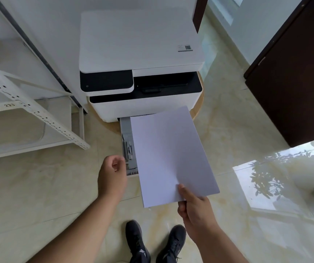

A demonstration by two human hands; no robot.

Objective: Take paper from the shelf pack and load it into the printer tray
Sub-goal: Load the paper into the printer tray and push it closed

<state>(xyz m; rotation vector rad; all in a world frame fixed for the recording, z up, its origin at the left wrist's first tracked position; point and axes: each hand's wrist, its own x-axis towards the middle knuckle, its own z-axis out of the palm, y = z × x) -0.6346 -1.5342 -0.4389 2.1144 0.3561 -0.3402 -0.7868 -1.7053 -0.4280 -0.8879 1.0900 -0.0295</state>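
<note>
A white printer [141,44] with black panels stands on a low round wooden stand. Its grey paper tray [126,141] is pulled out toward me at floor level. My right hand [194,205] pinches the near edge of a thin stack of white paper [169,154], which hovers tilted over the tray and hides most of it. My left hand [112,173] hangs beside the tray's left edge, fingers loosely curled, holding nothing. The paper pack on the shelf is not in view.
A white metal shelf [31,111] stands at the left, close to the printer. A dark wooden door [292,82] is at the right. My two black shoes [137,242] rest on the glossy tiled floor below the paper.
</note>
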